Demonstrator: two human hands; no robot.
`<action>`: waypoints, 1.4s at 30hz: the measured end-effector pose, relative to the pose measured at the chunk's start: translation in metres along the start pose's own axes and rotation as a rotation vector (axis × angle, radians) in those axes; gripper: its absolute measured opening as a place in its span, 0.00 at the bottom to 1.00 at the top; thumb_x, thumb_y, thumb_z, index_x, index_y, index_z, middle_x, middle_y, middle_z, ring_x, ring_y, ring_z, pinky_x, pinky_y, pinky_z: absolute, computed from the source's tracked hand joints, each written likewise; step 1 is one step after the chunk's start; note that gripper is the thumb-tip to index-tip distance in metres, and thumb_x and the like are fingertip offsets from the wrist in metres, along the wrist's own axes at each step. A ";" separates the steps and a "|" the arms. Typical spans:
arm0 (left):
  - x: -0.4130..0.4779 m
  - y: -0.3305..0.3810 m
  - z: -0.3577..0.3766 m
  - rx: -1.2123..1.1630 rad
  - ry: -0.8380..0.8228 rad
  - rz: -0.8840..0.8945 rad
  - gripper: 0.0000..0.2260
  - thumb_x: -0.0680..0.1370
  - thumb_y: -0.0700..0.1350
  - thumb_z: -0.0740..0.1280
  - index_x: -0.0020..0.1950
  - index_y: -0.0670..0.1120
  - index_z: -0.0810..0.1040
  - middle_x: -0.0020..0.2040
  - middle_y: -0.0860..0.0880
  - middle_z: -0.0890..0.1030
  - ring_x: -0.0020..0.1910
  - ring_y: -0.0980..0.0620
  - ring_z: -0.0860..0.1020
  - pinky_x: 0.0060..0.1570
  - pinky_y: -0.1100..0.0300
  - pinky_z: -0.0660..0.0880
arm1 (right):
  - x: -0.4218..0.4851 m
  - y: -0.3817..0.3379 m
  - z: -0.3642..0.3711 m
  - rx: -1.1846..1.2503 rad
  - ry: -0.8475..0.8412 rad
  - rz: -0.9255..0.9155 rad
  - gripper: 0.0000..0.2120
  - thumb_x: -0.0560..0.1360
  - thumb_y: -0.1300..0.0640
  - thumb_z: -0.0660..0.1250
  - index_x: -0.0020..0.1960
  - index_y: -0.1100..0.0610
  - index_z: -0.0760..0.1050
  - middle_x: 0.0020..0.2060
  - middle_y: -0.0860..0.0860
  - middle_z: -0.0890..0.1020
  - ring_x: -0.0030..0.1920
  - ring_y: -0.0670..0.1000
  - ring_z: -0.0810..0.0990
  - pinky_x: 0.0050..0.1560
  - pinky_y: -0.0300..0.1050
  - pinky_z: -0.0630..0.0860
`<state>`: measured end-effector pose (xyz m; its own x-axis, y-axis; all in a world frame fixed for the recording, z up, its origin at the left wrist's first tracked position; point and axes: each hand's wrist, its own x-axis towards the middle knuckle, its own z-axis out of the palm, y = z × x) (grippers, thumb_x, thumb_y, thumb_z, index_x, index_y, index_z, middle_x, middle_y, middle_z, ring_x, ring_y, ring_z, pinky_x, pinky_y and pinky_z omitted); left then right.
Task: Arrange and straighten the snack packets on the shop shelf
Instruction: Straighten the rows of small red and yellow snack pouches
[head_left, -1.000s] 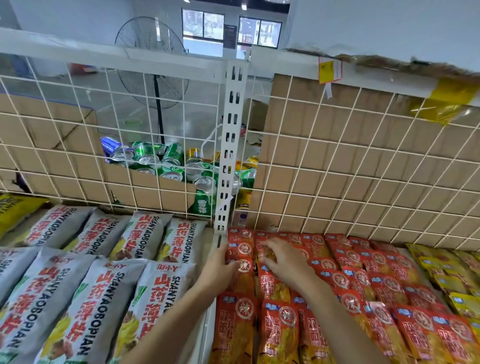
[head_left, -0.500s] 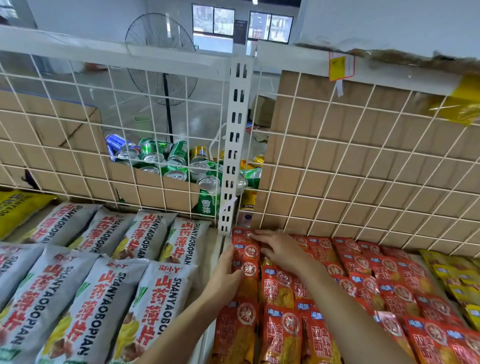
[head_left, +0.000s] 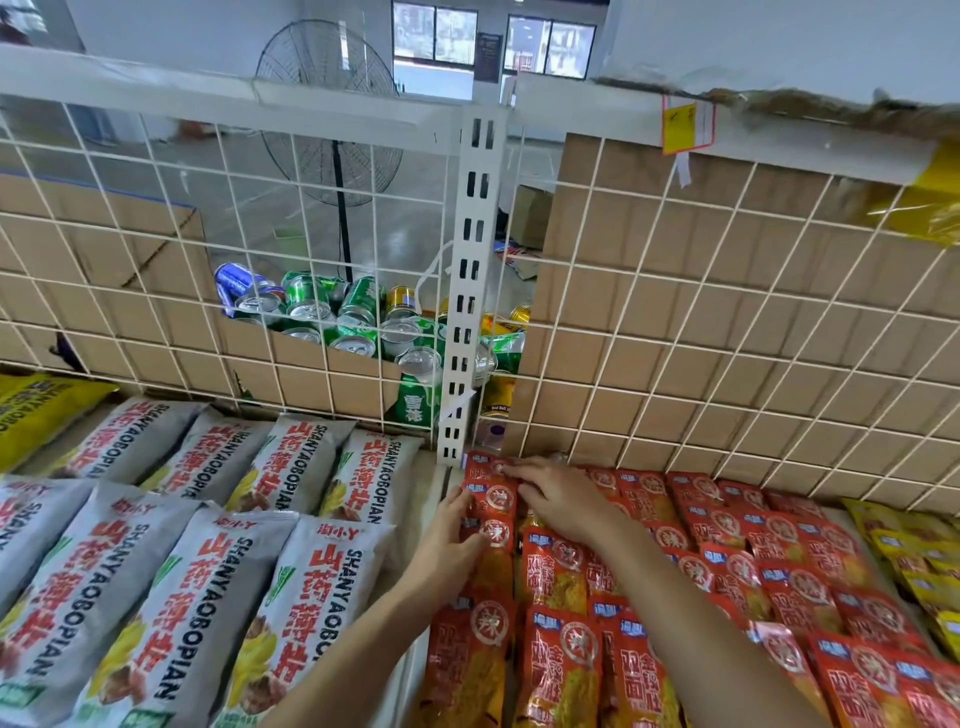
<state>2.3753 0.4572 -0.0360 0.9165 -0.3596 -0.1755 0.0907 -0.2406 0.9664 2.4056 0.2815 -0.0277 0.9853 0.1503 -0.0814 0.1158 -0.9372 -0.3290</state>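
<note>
Red spicy snack packets (head_left: 566, 660) lie in overlapping columns on the right half of the shelf. My left hand (head_left: 445, 543) rests against the left edge of the leftmost red column, fingers straight and thumb lying on a packet. My right hand (head_left: 558, 499) lies flat on the rearmost red packets near the back grid, fingers stretched toward the left corner. Large grey snack packets (head_left: 156, 597) fill the left half of the shelf in two slanted rows.
A white wire grid (head_left: 675, 332) backed by cardboard closes the shelf's rear, with a slotted white upright (head_left: 470, 291) between the two bays. Drink cans (head_left: 358, 322) are piled behind it. Yellow packets (head_left: 914, 551) lie at the far right, and another yellow packet (head_left: 36, 410) at the far left.
Both hands have slid toward the back of the shelf along the leftmost red column. The right hand now reaches the rear corner packets.
</note>
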 end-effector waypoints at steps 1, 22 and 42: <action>0.000 0.000 0.000 -0.026 -0.008 0.000 0.24 0.78 0.37 0.61 0.73 0.48 0.60 0.60 0.60 0.64 0.56 0.60 0.71 0.48 0.67 0.75 | -0.001 -0.001 0.000 0.009 -0.017 0.008 0.21 0.80 0.47 0.53 0.71 0.50 0.64 0.71 0.48 0.65 0.70 0.50 0.64 0.68 0.46 0.59; -0.037 0.001 -0.029 0.237 -0.013 0.056 0.20 0.78 0.44 0.63 0.70 0.51 0.66 0.63 0.54 0.73 0.54 0.61 0.75 0.50 0.61 0.78 | -0.061 -0.021 -0.003 0.134 0.082 0.021 0.16 0.77 0.45 0.60 0.63 0.48 0.72 0.61 0.45 0.75 0.59 0.45 0.73 0.57 0.39 0.68; -0.055 -0.015 -0.031 0.367 -0.008 0.150 0.20 0.78 0.41 0.63 0.69 0.50 0.66 0.56 0.55 0.75 0.51 0.62 0.75 0.47 0.71 0.75 | -0.089 -0.059 0.015 0.345 0.059 0.060 0.03 0.76 0.54 0.65 0.42 0.49 0.74 0.35 0.43 0.78 0.37 0.39 0.77 0.38 0.33 0.70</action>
<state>2.3358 0.5081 -0.0354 0.9057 -0.4219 -0.0408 -0.1903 -0.4908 0.8502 2.3096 0.3282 -0.0148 0.9958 0.0702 -0.0592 0.0179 -0.7808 -0.6245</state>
